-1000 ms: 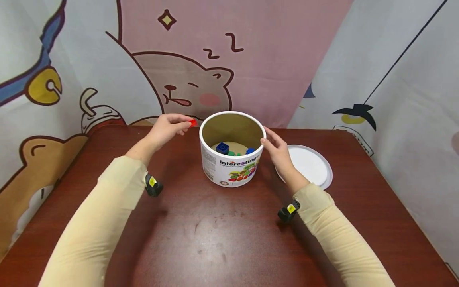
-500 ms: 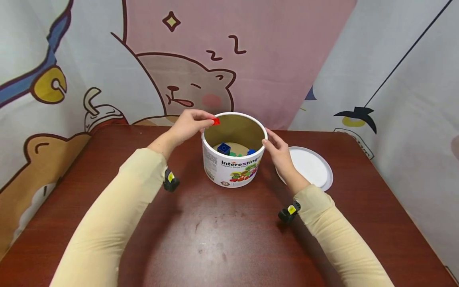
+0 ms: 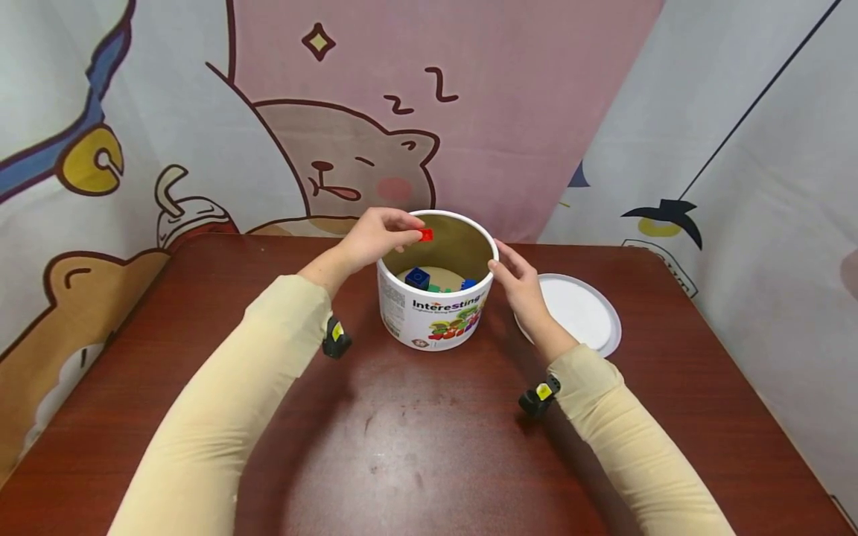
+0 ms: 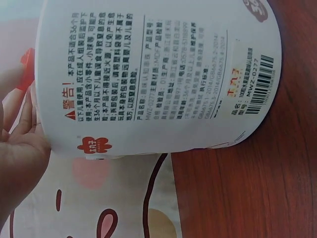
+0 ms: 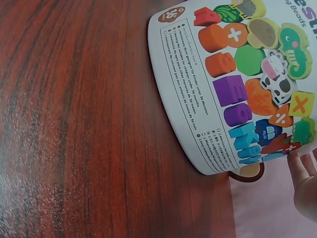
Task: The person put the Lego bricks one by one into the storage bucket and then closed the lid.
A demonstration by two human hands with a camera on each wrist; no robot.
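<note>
My left hand (image 3: 377,237) pinches a small red toy block (image 3: 426,235) between thumb and fingertips. Both are above the left side of the mouth of a round white bucket (image 3: 432,320), which stands upright on the table. The left wrist view shows part of the red block (image 4: 27,69) by the bucket's rim. On the bucket's right side, my right hand (image 3: 523,286) grips the rim with thumb and fingers. Inside, on the bottom, lie a dark blue block (image 3: 417,278), some green pieces (image 3: 439,288) and a brighter blue piece (image 3: 468,284), partly hidden by the front wall.
A white round lid (image 3: 580,313) lies flat on the brown table (image 3: 402,447), just right of the bucket and partly behind the right forearm. Behind the table hangs a cloth (image 3: 523,112) printed with cartoon animals.
From left of the bucket, my left hand has moved right with the red block, past the rim and over the opening. My right hand keeps its hold on the rim.
</note>
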